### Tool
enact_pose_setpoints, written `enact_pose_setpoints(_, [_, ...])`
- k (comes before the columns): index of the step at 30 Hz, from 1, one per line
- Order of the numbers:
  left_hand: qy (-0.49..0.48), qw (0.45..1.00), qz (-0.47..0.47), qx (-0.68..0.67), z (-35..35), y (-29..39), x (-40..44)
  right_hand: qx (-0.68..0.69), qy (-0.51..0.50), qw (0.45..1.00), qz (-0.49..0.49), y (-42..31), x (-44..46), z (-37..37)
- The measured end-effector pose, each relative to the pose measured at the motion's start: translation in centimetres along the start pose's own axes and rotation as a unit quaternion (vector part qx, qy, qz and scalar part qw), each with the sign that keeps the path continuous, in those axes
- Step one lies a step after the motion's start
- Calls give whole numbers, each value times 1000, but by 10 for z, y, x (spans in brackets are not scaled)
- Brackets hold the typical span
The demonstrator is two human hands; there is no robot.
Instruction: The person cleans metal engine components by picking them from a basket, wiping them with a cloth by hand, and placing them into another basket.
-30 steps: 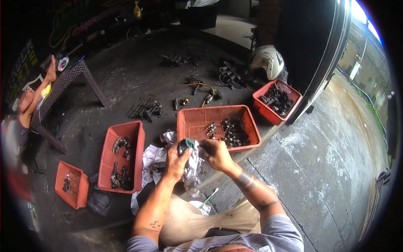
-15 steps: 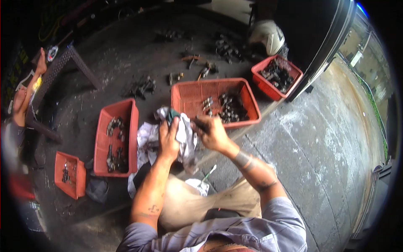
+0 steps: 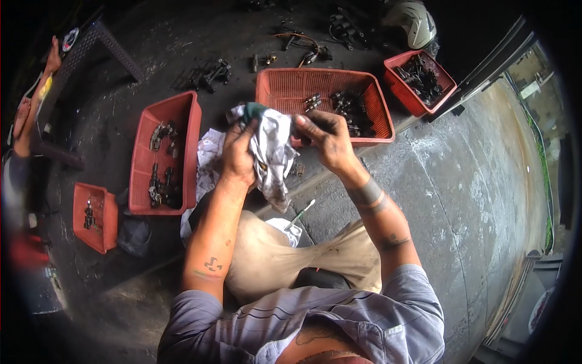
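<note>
A white rag [image 3: 276,145] with a dark green patch and grey stains is bunched in my left hand [image 3: 238,155], its fingers wrapped round it and its lower end hanging down. Just right of the rag, my right hand [image 3: 332,138] is closed, with blackened thumb and fingers pressed together. Whatever it pinches, if anything, is too dark and small to name. Past both hands stands a red plastic basket [image 3: 276,91] with small metal parts. More white cloth [image 3: 208,153] lies beside my left forearm.
Another red basket [image 3: 192,130] of metal parts stands left, with a smaller one [image 3: 110,227] beyond. A red basket [image 3: 400,91] of dark parts and a white helmet [image 3: 418,27] are upper right. Loose parts [image 3: 212,74] lie on the floor. A person's bare leg [image 3: 45,91] shows far left.
My view has tilted, so the baskets and floor parts sit higher in the picture. The rag has shifted and hangs differently in my left hand. Both hands stay close together.
</note>
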State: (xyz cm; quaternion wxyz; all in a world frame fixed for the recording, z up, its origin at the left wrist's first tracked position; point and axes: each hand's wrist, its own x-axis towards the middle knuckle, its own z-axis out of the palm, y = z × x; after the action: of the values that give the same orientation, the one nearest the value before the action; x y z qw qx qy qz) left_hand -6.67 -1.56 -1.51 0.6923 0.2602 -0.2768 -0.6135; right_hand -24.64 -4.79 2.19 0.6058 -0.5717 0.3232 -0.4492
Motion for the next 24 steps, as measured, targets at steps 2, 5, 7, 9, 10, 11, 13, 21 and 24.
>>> enact_pose_setpoints(2, [84, 996, 23, 24, -9, 12, 5, 38, 40, 998, -30, -7, -1, -6])
enact_pose_setpoints(5, [127, 866, 122, 468, -20, 21, 9, -24, 110, 990, -79, -9, 7, -21])
enact_pose_setpoints(7, [103, 702, 129, 693, -16, 26, 3, -67, 107, 991, -46, -6, 16, -31])
enact_pose_setpoints(9, [48, 756, 132, 640, -2, 27, 0, -44, 58, 997, -21, 11, 19, -35])
enact_pose_setpoints(10, [-4, 800, 139, 584, 6, 26, 0, -61, 27, 998, -15, 14, 21, -34])
enact_pose_setpoints(11, [-86, 861, 161, 475, 9, 16, 3, -18, -28, 999, 17, 11, 18, -30])
enact_pose_setpoints(13, [-163, 914, 137, 345, 17, 4, 0, 1, -72, 997, 21, 15, 16, -19])
enact_pose_setpoints(21, [-101, 930, 139, 325, 25, 8, -13, 97, -88, 991, 13, 26, 19, 8])
enact_pose_setpoints(24, [-42, 960, 69, 268, 17, 7, -5, -99, -38, 992, -65, 42, 28, 17])
